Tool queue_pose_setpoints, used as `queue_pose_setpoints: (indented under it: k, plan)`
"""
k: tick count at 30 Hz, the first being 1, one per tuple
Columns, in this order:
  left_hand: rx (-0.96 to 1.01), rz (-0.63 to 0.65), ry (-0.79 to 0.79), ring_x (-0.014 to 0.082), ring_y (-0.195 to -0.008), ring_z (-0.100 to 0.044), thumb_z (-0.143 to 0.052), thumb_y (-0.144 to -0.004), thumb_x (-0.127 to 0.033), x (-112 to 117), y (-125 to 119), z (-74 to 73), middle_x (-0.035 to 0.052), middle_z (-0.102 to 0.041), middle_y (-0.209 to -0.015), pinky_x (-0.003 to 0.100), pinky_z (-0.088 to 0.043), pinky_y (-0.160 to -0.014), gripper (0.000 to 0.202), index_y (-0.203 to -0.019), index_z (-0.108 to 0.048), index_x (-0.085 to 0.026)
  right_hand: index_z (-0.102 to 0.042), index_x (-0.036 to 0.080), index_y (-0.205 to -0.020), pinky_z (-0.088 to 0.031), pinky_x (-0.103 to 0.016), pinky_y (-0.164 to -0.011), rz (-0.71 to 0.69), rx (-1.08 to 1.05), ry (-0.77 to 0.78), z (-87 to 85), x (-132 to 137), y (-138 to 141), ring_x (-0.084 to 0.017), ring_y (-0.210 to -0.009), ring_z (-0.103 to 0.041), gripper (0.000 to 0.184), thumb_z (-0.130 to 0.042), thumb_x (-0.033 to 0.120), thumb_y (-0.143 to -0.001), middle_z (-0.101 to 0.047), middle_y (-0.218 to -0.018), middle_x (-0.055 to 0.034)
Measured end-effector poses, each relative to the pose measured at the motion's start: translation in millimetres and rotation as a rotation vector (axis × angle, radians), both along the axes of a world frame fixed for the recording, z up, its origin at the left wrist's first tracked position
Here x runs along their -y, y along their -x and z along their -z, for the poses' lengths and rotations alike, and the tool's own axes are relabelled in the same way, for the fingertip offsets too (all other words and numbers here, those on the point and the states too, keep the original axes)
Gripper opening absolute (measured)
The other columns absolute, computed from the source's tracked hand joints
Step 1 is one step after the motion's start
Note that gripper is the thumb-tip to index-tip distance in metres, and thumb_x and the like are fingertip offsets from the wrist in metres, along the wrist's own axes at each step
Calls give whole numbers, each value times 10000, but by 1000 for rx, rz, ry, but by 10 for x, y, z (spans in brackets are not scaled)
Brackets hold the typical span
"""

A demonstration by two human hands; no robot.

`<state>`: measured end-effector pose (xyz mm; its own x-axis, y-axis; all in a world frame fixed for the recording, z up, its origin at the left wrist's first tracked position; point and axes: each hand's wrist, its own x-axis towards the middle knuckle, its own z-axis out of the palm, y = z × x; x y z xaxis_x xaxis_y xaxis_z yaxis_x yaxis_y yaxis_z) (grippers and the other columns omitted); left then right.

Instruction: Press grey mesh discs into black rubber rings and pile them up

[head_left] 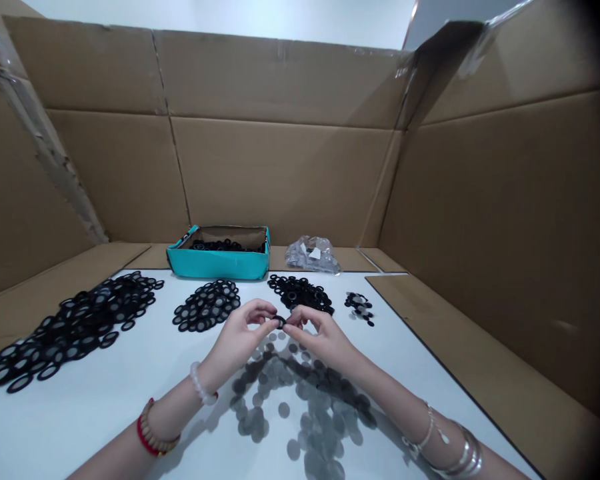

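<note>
A small black ring is pinched between both hands above the middle of the white board. My left hand grips its left side with thumb and index finger. On the other side, my right hand pinches it the same way. Whether a disc sits inside the ring is too small to tell. Below the hands lie many loose grey translucent discs, spread over the board. A heap of black rings is just behind my fingers, and a pile of rings with grey centres lies to the left.
A larger pile of rings with grey centres covers the far left. At the back stand a teal box with black rings inside and a clear plastic bag. Several small pieces lie at right. Cardboard walls enclose the white board.
</note>
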<state>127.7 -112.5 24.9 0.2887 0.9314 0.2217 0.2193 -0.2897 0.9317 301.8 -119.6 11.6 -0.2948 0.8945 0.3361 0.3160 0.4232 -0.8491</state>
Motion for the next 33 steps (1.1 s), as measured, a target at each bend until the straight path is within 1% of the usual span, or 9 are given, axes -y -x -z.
queue_pose_setpoints:
  k: [3,6,11,15,18,22,26,30,33]
  plan:
    - [-67,17,-110,187,-838,-584,-578,-765,-250,-10,8,37,46,-635,-886,312,-453,-795,116,-851,-602,-176,-533,174,-666,-399,-255,-636,5,3,6,4,8,12,-145,-679,-508,205,-551,315,-815,-548,-675,8]
    - [-76,23,-124,187,-834,-586,-565,-775,-244,-4,2,56,50,-636,-885,317,-460,-798,110,-852,-601,-174,-529,174,-673,-395,-252,-625,8,47,-21,2,9,6,-148,-682,-511,222,-543,333,-828,-546,-687,4]
    - [-21,25,-89,185,-868,-589,-574,-768,-240,-4,-1,60,51,-635,-916,303,-465,-807,122,-865,-598,-171,-542,185,-709,-374,-253,-636,-4,182,-112,-18,7,-27,-153,-715,-507,202,-517,308,-867,-563,-731,-5]
    - [6,26,-11,177,-793,-602,-617,-720,-213,-20,10,71,39,-642,-838,291,-490,-749,102,-806,-597,-162,-564,195,-715,-352,-271,-680,-35,232,-188,1,-2,-37,-156,-719,-510,180,-519,262,-876,-582,-713,3]
    - [-36,33,-26,172,-759,-595,-608,-713,-196,-9,14,56,36,-643,-803,296,-491,-735,77,-783,-601,-162,-569,194,-707,-340,-278,-684,-50,254,-211,34,-10,-37,-155,-703,-508,175,-532,250,-868,-590,-703,6]
    - [-103,105,-66,179,-803,-590,-557,-738,-171,34,8,-1,42,-645,-843,299,-469,-771,96,-817,-610,-170,-551,187,-691,-342,-282,-686,-72,293,-220,29,9,-42,-150,-679,-508,183,-539,271,-854,-583,-692,8]
    - [-122,181,-8,189,-828,-590,-536,-739,-159,47,4,-11,47,-641,-867,303,-457,-783,129,-852,-596,-175,-548,184,-692,-347,-294,-734,-121,359,-262,0,39,-49,-144,-674,-517,165,-572,282,-822,-583,-693,13]
    - [-105,188,60,196,-808,-579,-549,-728,-182,11,10,4,49,-630,-852,308,-455,-760,125,-848,-583,-173,-568,180,-684,-345,-285,-748,-109,341,-231,15,19,-43,-138,-684,-523,176,-563,276,-832,-580,-695,17]
    - [-83,169,39,196,-816,-560,-570,-724,-196,-19,17,-3,49,-621,-861,305,-439,-772,130,-852,-584,-177,-575,178,-655,-346,-261,-700,-58,261,-187,58,-23,-42,-144,-713,-510,188,-587,283,-810,-572,-700,16]
